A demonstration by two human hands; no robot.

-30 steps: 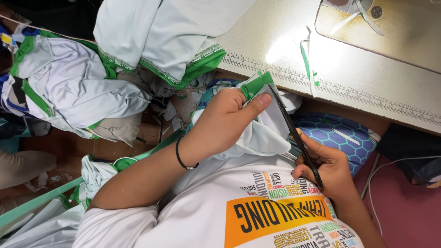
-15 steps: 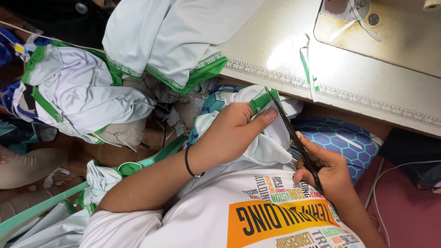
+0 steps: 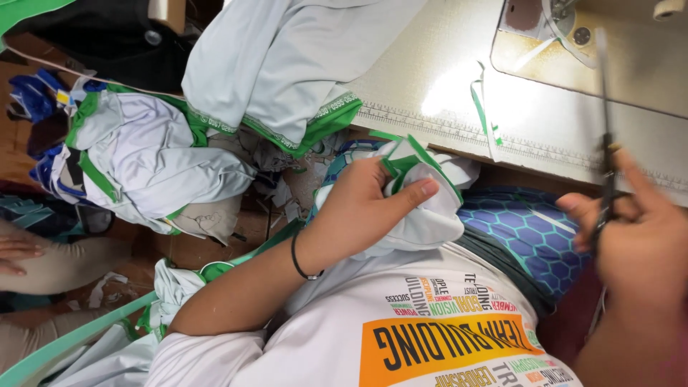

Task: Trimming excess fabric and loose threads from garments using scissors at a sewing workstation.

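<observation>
Our left hand [image 3: 362, 208] pinches the white cloth [image 3: 423, 208] mid-frame; right hand [image 3: 638, 236] grips scissors [image 3: 605, 136]; we keep the green edge taut, blades close.

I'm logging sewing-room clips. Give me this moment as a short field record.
left hand: grips bunched white garment with green trim
right hand: holds scissors, blades pointing up, blurred
surface: sewing table, green strip lying on it
nearby: pile of white and green garments at left
other person: hand at far left edge
</observation>
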